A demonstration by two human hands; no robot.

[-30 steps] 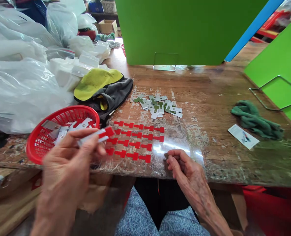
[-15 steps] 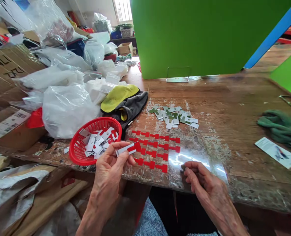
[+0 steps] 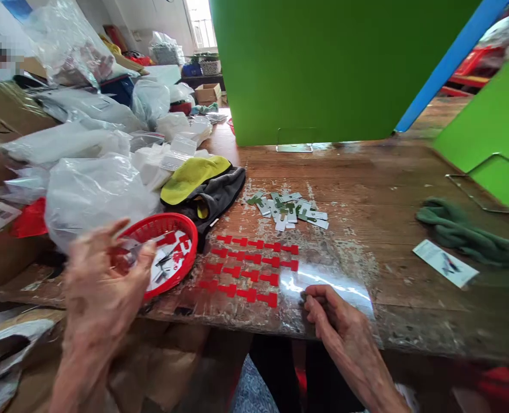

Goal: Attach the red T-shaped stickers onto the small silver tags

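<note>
My left hand hovers over the near left rim of a red basket, blurred, with its fingers spread and nothing plainly in them. The basket holds several white and red tabs. Rows of red T-shaped pieces lie under a clear sheet on the wooden table. My right hand rests at the table's near edge, its fingers curled onto the sheet's near edge. Behind the rows is a pile of grey-green tabs.
Plastic bags and cardboard boxes crowd the left side. A yellow and grey cloth lies beside the basket. Green boards on wire stands close the back and right. A green rag and a small card lie at right.
My left hand held a white and red tab near the rows; it has swung left over the basket and its fingers have spread. The right hand stayed on the sheet.
</note>
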